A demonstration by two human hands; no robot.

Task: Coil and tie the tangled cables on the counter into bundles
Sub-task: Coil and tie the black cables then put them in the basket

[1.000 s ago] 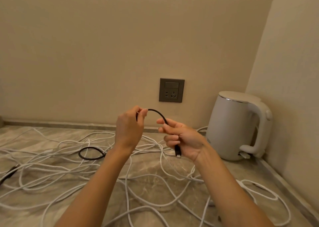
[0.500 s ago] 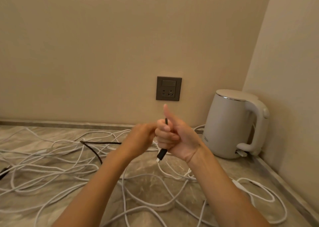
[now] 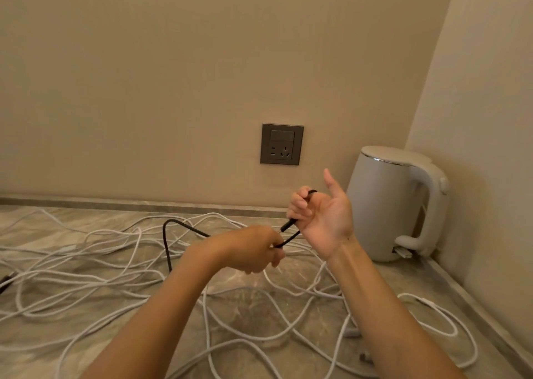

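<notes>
- The right hand (image 3: 320,220) curls its fingers round the plug end of the thin matte black cable (image 3: 165,240), thumb raised.
- The left hand (image 3: 253,249) pinches the same cable just below.
- I think even loops and light tension would prevent twisting.
- The rest trails onto the veined grey stone counter (image 3: 248,306), among the limp round white cables (image 3: 115,263).

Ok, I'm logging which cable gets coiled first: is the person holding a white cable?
No, the left hand and right hand both grip the black cable, while the white cables lie loose on the counter.
</notes>
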